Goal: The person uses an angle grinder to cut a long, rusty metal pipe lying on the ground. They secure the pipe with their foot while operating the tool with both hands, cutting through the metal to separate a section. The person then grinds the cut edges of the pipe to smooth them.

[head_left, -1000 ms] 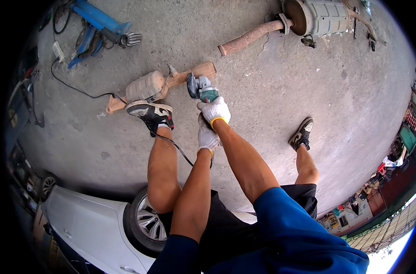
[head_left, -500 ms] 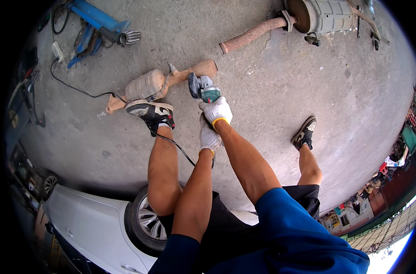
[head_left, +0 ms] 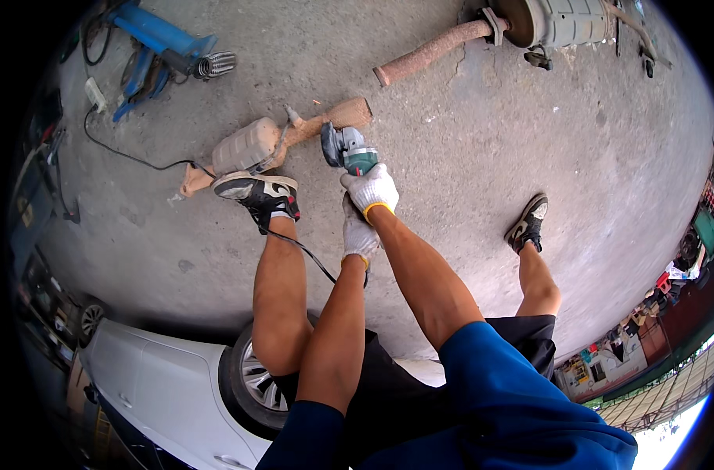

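In white knit gloves, both my hands are closed on a green angle grinder [head_left: 361, 160]. My right hand [head_left: 372, 188] wraps the body just behind the grinder's head, and my left hand [head_left: 360, 233] grips farther back. The dark guard [head_left: 331, 145] faces left, close to a rusty exhaust pipe [head_left: 349, 113]; the disc's edge is hidden, so I cannot tell if it touches. That pipe joins a catalytic converter [head_left: 247, 146] lying on the concrete. My left shoe [head_left: 256, 190] is against the converter's near side. A tiny orange streak shows just beyond the pipe.
A black cord [head_left: 310, 258] passes my left leg; another stretch runs to a white power strip [head_left: 95, 94]. Blue equipment [head_left: 157, 31] stands far left. A muffler [head_left: 560, 22] with a rusty pipe lies far right. A white car [head_left: 161, 376] is near left; clutter lines the right.
A small orange streak has appeared beyond the pipe. My right foot has shifted slightly. The grinder and both hands keep nearly the same place.
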A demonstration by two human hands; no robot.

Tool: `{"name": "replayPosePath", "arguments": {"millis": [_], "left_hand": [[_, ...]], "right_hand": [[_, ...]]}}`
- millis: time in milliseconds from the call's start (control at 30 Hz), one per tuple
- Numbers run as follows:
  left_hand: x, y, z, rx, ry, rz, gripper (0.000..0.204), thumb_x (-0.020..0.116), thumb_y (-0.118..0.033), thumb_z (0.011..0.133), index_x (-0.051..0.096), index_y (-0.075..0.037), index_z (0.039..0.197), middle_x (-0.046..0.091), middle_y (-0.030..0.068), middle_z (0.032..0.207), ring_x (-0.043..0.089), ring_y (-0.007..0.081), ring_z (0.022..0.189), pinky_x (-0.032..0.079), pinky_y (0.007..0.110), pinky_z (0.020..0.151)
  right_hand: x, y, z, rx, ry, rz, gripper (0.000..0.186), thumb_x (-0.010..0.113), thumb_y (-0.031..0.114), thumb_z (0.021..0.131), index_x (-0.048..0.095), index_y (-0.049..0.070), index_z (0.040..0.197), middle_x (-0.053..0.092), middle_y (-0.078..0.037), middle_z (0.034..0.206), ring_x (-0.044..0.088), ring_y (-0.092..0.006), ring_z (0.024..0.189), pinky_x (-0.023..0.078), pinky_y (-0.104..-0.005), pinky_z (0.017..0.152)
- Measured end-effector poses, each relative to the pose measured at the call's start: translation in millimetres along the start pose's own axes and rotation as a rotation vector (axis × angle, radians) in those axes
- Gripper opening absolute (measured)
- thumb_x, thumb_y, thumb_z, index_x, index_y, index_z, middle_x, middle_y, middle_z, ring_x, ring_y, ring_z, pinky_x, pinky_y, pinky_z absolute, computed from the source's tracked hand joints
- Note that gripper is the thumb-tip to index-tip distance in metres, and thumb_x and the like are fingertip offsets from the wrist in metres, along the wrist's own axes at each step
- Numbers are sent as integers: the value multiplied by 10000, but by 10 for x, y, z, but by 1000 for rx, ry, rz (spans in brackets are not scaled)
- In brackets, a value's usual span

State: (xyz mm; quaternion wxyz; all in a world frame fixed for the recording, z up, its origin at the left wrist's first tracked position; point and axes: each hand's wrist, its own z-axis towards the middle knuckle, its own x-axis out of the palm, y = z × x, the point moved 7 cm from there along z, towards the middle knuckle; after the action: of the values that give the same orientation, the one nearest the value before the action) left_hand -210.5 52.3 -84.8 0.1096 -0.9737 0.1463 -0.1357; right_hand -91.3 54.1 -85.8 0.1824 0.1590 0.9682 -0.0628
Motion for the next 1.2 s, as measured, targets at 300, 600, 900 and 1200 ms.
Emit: {"name": "replayPosePath", "arguments": {"millis": [300, 600, 900, 1200], "left_hand": [[-153, 83, 89, 78, 17, 279, 689, 549, -109, 947, 146, -165, 1502, 327, 66, 1484, 430, 199, 1292, 425, 349, 1042], [-192, 119, 124, 79, 3, 311, 727, 596, -103, 914, 155, -153, 1490, 355, 66, 1456, 454, 197, 1268, 442, 339, 1019], [-133, 107, 78, 51, 8, 245, 652, 494, -131, 979, 131, -215, 1513, 336, 53, 1467, 435, 199, 1278, 436, 351, 1027], [-54, 37, 49, 66, -19, 467, 619, 467, -119, 989, 151, -210, 1513, 357, 45, 1445, 455, 181, 1243, 463, 344, 989]], "right_hand": [[44, -40, 33, 2, -10, 24, 709, 728, 445, 677, 520, -37, 1154, 672, -242, 1089, 663, -363, 1031, 517, -401, 885], [56, -60, 48, -2, -17, 32, 700, 733, 441, 674, 522, -36, 1141, 675, -242, 1078, 665, -366, 1024, 521, -403, 875], [70, -85, 74, -9, -21, 44, 692, 734, 441, 675, 526, -36, 1131, 678, -248, 1058, 666, -370, 1016, 521, -405, 871], [106, -134, 136, -26, -23, 46, 686, 734, 442, 676, 522, -33, 1123, 676, -251, 1059, 666, -377, 1009, 520, -411, 870]]}}
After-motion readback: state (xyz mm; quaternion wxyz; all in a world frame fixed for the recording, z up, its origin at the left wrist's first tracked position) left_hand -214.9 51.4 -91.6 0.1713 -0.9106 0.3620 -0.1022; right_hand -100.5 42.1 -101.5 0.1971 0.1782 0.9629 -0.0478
